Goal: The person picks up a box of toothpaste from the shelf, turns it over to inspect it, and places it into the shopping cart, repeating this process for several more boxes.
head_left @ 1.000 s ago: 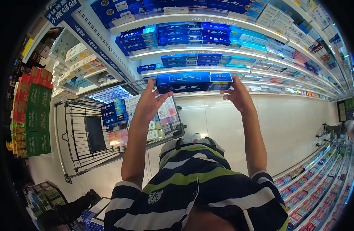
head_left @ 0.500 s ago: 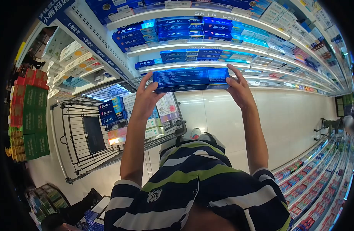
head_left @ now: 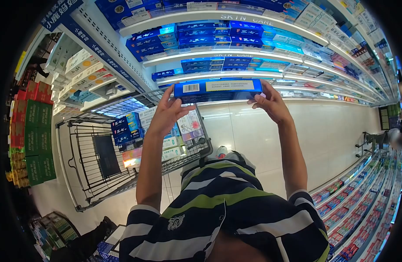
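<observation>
left hand (head_left: pixel 168 111) and right hand (head_left: pixel 271 102) grip a long blue box (head_left: pixel 218 89) by its ends, fingers curled on it, before the front edge of the shelf (head_left: pixel 292 77). held only endwise, it may slip into the cart (head_left: pixel 80 153).

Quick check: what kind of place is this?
Most likely a supermarket or drugstore aisle: lit shelves of boxed goods under SKIN CARE signs, plus a wire shopping cart holding boxes. The left hand and right hand hold a blue box.
</observation>
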Action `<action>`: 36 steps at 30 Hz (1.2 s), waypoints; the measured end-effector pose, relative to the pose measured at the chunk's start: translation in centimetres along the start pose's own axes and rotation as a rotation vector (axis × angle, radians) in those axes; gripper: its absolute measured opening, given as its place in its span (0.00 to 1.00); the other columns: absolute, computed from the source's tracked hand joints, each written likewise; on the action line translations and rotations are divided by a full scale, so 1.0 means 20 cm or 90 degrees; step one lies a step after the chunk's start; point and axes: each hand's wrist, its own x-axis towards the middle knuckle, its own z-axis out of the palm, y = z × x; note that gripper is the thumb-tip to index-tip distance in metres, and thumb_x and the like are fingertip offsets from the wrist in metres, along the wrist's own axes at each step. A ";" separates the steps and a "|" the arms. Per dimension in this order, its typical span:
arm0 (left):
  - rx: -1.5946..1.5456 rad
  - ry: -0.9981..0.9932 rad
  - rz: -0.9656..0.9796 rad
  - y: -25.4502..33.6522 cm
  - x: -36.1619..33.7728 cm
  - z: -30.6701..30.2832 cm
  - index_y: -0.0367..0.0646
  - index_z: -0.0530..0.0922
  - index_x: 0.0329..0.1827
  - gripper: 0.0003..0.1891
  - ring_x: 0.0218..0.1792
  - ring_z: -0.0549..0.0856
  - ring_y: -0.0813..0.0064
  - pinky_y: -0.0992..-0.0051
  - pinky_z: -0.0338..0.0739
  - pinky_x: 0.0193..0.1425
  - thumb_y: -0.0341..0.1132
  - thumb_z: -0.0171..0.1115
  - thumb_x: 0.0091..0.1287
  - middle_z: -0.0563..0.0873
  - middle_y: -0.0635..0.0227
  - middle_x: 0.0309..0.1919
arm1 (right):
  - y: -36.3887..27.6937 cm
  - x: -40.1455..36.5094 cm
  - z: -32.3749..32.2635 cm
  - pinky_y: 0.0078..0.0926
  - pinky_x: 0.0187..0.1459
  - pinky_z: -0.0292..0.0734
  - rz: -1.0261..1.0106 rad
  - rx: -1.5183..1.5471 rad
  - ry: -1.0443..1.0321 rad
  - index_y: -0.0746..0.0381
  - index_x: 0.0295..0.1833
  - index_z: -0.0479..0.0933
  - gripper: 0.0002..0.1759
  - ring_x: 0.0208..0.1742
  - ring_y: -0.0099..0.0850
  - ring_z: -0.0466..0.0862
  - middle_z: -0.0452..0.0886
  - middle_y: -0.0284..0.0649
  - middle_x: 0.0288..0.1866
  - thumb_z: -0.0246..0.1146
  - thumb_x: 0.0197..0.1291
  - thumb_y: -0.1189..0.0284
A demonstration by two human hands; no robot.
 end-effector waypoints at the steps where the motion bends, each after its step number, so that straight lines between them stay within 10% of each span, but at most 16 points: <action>1: 0.031 -0.006 -0.001 -0.01 0.01 -0.02 0.46 0.56 0.67 0.26 0.50 0.80 0.59 0.66 0.76 0.54 0.33 0.53 0.67 0.73 0.56 0.56 | 0.03 0.01 -0.01 0.24 0.43 0.78 -0.023 -0.007 -0.011 0.62 0.66 0.58 0.31 0.52 0.30 0.76 0.72 0.41 0.56 0.61 0.58 0.72; 9: -0.047 0.049 -0.022 0.03 0.04 0.03 0.47 0.68 0.49 0.09 0.48 0.77 0.72 0.69 0.76 0.53 0.28 0.50 0.67 0.72 0.69 0.47 | 0.09 0.06 -0.04 0.25 0.46 0.73 -0.026 0.203 -0.025 0.58 0.57 0.66 0.25 0.53 0.29 0.74 0.74 0.38 0.52 0.65 0.54 0.69; 15: -0.053 0.045 0.087 0.01 0.08 0.10 0.49 0.63 0.60 0.23 0.49 0.77 0.73 0.67 0.77 0.52 0.23 0.52 0.61 0.69 0.68 0.55 | -0.08 0.10 0.00 0.21 0.45 0.72 -0.051 -0.037 0.011 0.56 0.63 0.65 0.34 0.50 0.27 0.75 0.74 0.41 0.55 0.68 0.49 0.73; 22: -0.167 0.077 0.074 -0.16 0.27 0.10 0.42 0.63 0.63 0.27 0.50 0.79 0.68 0.62 0.74 0.57 0.24 0.56 0.59 0.77 0.63 0.49 | -0.22 0.34 -0.13 0.22 0.41 0.74 0.092 -0.539 -0.258 0.67 0.60 0.67 0.35 0.41 0.28 0.79 0.81 0.46 0.42 0.71 0.46 0.66; 36: -0.150 0.164 0.198 -0.15 0.63 0.18 0.44 0.57 0.67 0.29 0.57 0.73 0.66 0.62 0.69 0.61 0.25 0.54 0.62 0.70 0.61 0.59 | -0.23 0.92 -0.19 0.29 0.47 0.71 -0.166 -0.668 -0.235 0.67 0.54 0.71 0.29 0.42 0.36 0.78 0.78 0.48 0.43 0.70 0.46 0.67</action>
